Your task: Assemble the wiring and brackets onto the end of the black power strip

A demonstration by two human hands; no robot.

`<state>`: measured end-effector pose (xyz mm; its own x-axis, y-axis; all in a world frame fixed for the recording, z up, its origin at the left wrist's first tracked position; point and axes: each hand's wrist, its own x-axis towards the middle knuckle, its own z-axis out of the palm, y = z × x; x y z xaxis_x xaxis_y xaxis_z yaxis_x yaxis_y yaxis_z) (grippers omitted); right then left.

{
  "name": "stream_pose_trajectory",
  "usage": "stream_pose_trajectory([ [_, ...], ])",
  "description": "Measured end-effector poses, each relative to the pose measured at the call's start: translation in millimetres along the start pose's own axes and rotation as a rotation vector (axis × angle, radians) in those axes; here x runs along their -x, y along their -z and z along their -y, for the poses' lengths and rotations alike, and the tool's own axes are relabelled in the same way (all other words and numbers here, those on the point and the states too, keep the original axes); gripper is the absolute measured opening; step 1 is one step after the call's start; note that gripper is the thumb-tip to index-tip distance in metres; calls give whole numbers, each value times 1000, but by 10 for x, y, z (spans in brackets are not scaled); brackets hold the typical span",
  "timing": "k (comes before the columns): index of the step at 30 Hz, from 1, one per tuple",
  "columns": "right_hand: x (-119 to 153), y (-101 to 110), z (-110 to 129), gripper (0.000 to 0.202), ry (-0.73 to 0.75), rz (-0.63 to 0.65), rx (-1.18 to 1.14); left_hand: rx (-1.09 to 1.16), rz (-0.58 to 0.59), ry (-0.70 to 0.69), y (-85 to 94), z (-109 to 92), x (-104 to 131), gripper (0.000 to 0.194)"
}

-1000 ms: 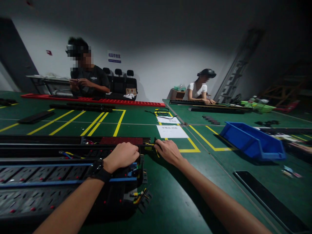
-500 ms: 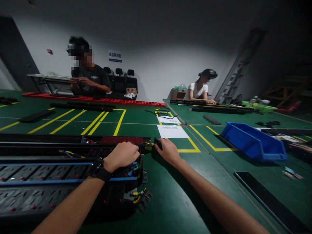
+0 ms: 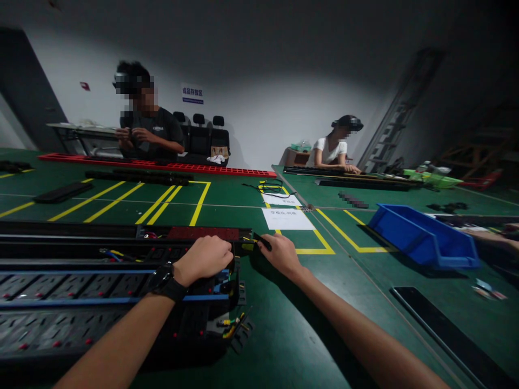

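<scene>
Several long black power strips (image 3: pixel 85 286) with red-dotted sockets lie side by side at the left. My left hand (image 3: pixel 206 258), with a black watch on its wrist, is closed over the end of the farther strips, its fingertips hidden. Beyond the strip end, my right hand (image 3: pixel 280 253) pinches a small black end piece (image 3: pixel 263 241). A yellow wire (image 3: pixel 248 240) runs between that piece and the strip with a dark red section (image 3: pixel 182 233). On the nearest strip, yellow-green wires (image 3: pixel 232 325) stick out beside a loose-looking black end plate (image 3: pixel 242 337).
A blue bin (image 3: pixel 421 237) stands on the green table (image 3: pixel 300 313) at the right, above a long black phone-like slab (image 3: pixel 441 329). White paper labels (image 3: pixel 287 219) lie ahead. Two people sit across the table behind a red grid rail (image 3: pixel 227 170) and black strips (image 3: pixel 360 183).
The black end piece in my right hand has turned and now slants down to the right. My left hand stays in place. At the far right, another person's hand has moved towards the bin.
</scene>
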<state>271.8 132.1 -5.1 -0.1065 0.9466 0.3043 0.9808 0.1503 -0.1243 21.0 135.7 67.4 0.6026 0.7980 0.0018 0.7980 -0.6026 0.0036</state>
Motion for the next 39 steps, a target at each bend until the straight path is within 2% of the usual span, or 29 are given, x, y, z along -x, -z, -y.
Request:
stream_pose_trajectory([
  [11,66,79,152,32,1,-4,125,-28,41,18,58,-47,15,39],
  [25,53,44,163,28,-91,3,98,-17,27,12,26,-17,7,38],
  [39,53,-77,66,31,-40,-74,18,-26,44,22,50,-29,18,39],
])
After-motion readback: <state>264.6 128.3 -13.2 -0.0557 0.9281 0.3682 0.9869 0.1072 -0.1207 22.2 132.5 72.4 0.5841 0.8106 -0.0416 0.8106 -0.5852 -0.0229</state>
